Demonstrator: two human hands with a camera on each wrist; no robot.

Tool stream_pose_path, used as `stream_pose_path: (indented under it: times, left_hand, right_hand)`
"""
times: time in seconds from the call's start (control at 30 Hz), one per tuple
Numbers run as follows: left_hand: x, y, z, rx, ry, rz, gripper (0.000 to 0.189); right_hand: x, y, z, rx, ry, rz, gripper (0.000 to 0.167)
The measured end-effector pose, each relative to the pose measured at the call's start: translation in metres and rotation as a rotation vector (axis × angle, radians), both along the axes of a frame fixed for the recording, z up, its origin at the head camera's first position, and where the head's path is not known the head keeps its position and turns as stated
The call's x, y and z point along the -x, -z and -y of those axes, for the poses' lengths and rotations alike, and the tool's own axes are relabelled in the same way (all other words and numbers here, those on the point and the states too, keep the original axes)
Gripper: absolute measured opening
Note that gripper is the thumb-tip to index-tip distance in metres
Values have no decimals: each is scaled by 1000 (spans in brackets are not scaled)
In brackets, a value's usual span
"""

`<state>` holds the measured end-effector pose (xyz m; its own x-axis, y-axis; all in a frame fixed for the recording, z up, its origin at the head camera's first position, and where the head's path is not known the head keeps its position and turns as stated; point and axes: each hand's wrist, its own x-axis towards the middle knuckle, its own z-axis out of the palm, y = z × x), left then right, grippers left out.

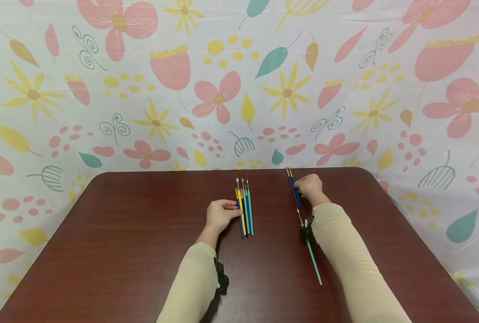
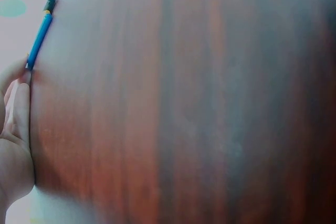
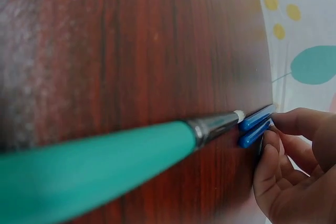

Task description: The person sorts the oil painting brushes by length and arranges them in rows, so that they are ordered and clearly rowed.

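My left hand (image 1: 222, 215) is at the left side of a row of paintbrushes (image 1: 248, 213), pinching a dark blue paintbrush (image 1: 239, 211) at its edge. Yellow, blue and teal handles lie side by side there, bristles toward the back. In the left wrist view, the fingertips meet at the end of a blue handle (image 2: 39, 43). Farther right, my right hand (image 1: 309, 186) pinches two blue paintbrushes (image 1: 293, 187) lying side by side near the back edge. The right wrist view shows finger and thumb at their blue handles (image 3: 257, 124).
A single teal paintbrush (image 1: 313, 260) lies slanted beside the right forearm, partly hidden by the black wrist camera (image 1: 306, 229). The dark red-brown wooden table (image 1: 134, 251) ends at a flower-patterned cloth (image 1: 219, 112) behind it.
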<state>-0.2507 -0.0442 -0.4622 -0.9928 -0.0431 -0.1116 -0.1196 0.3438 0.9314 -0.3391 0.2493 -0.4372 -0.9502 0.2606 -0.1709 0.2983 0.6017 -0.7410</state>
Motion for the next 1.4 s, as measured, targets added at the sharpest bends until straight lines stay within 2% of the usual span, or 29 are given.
stream_pose_path:
  times: [0.23, 0.7, 1.03, 1.4]
  left_hand:
    - [-2, 0, 0, 12, 1, -17, 28]
    - [-2, -2, -1, 10, -5, -25, 28]
    - [-4, -2, -2, 18, -4, -23, 28]
    - [-3, -2, -2, 21, 1, -21, 28]
  right_hand:
    - [-5, -4, 0, 13, -7, -5, 27]
    - [-22, -25, 7, 71, -10, -18, 32]
    - [-35, -16, 19, 211, -58, -47, 35]
    - [-47, -14, 46, 336, -166, -28, 39]
